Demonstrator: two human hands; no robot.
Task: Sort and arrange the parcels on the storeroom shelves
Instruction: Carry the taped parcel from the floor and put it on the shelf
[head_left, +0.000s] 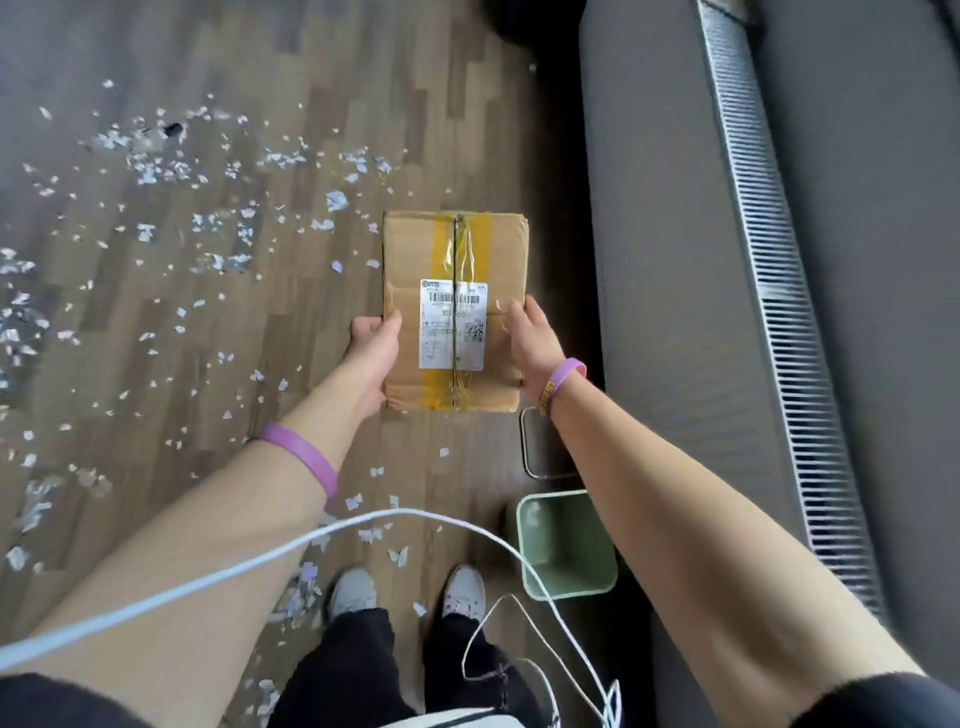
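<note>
A brown cardboard parcel (415, 249) with yellow tape down its middle and a white shipping label is held level above the wooden floor, in front of me. My left hand (371, 358) grips its left side near the near end, thumb on top. My right hand (532, 345) grips the right side, fingers curled over the top edge. Both wrists wear purple bands. No shelves are in view.
Torn paper scraps (156, 234) litter the wooden floor to the left. A green bin (569, 545) and a small dark tray (545, 447) stand on the floor by a grey wall or panel (675, 260) with a ribbed metal strip (769, 270). A white cable (311, 540) hangs before my feet.
</note>
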